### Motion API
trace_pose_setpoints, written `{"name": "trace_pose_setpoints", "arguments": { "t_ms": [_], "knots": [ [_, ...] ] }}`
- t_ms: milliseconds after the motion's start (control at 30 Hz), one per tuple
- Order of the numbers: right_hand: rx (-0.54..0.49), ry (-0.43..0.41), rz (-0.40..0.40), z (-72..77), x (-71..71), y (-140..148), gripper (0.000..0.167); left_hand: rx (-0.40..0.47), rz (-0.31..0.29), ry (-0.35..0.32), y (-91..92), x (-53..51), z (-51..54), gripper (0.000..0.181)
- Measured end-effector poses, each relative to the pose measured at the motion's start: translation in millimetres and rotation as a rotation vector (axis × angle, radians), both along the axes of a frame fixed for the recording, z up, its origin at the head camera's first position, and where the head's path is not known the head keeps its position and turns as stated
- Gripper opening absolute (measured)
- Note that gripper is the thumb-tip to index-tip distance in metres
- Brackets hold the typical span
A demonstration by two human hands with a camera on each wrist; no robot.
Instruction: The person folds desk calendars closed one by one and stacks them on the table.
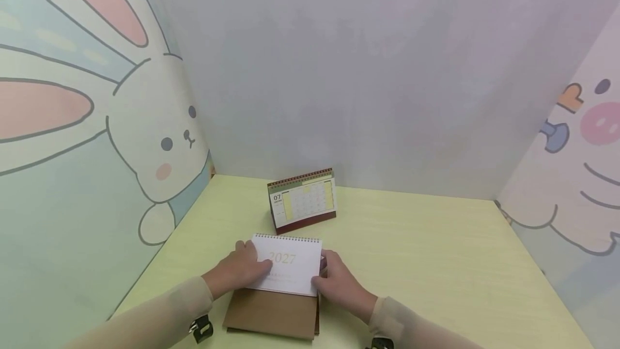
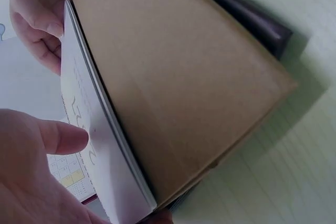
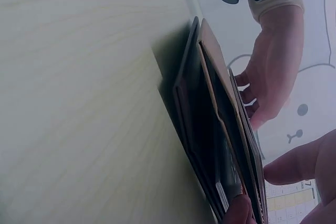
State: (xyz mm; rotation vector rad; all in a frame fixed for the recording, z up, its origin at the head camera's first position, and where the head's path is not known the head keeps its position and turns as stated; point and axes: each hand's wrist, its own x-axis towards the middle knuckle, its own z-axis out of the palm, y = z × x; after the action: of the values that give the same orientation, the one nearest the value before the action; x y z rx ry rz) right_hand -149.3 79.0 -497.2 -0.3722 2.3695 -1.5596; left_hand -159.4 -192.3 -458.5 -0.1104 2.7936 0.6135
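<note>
A white spiral-bound calendar marked 2027 [image 1: 300,268] lies over a brown cardboard piece [image 1: 271,314], which extends below it in the head view. My left hand [image 1: 237,269] grips the calendar's left side, its thumb on the white front. On the opposite side my right hand [image 1: 341,285] holds the right edge, thumb in front and a fingertip [image 3: 238,211] behind. A dark board [image 2: 257,22] sits beneath the cardboard, with a gap between the two layers in the right wrist view. Most of the left fingers are hidden behind the calendar.
Another desk calendar [image 1: 307,201], showing 07, stands behind the white one on the pale yellow-green table [image 1: 426,252]. A grey-white curtain [image 1: 368,79] hangs at the back. Side panels carry a cartoon rabbit [image 1: 150,123] on the left and a pig on the right.
</note>
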Motion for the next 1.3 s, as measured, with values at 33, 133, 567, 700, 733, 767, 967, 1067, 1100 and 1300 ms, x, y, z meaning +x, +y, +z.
{"name": "trace_pose_setpoints", "arguments": {
  "t_ms": [33, 133, 567, 700, 733, 767, 967, 1067, 1100, 1300],
  "knots": [
    [0.006, 0.003, 0.005, -0.4, -0.3, -0.3, 0.071, -0.005, -0.003, 0.005, -0.4, 0.0, -0.8, 0.094],
    [0.018, 0.012, 0.023, -2.6, -1.2, -0.7, 0.068, -0.027, -0.014, 0.021, -1.4, 0.4, -3.1, 0.094],
    [0.079, 0.065, 0.085, -9.0, -10.1, -2.9, 0.053, -0.081, -0.012, 0.014, -1.3, 1.2, -7.8, 0.105],
    [0.120, 0.052, 0.093, -10.0, -12.6, -2.2, 0.051, -0.079, -0.012, 0.015, -1.6, 1.8, -8.8, 0.106],
    [0.137, 0.051, 0.094, -10.3, -12.8, -1.8, 0.053, -0.077, -0.011, 0.014, -1.5, 2.0, -8.8, 0.105],
    [0.148, 0.057, 0.098, -10.9, -13.2, -1.3, 0.054, -0.078, -0.011, 0.014, -1.5, 2.3, -9.0, 0.105],
    [0.193, 0.102, 0.130, -13.7, -15.0, 0.6, 0.055, -0.096, -0.008, 0.010, -2.0, 3.7, -10.6, 0.104],
    [0.220, 0.100, 0.121, -14.0, -15.2, 0.5, 0.054, -0.102, -0.001, 0.006, -2.3, 3.5, -12.1, 0.104],
    [0.219, 0.094, 0.115, -13.5, -14.6, 0.1, 0.053, -0.104, 0.000, 0.004, -2.3, 3.4, -12.4, 0.104],
    [0.233, 0.087, 0.098, -11.3, -12.5, -0.8, 0.053, -0.117, 0.004, -0.001, -1.4, 3.3, -12.0, 0.105]
  ]
}}
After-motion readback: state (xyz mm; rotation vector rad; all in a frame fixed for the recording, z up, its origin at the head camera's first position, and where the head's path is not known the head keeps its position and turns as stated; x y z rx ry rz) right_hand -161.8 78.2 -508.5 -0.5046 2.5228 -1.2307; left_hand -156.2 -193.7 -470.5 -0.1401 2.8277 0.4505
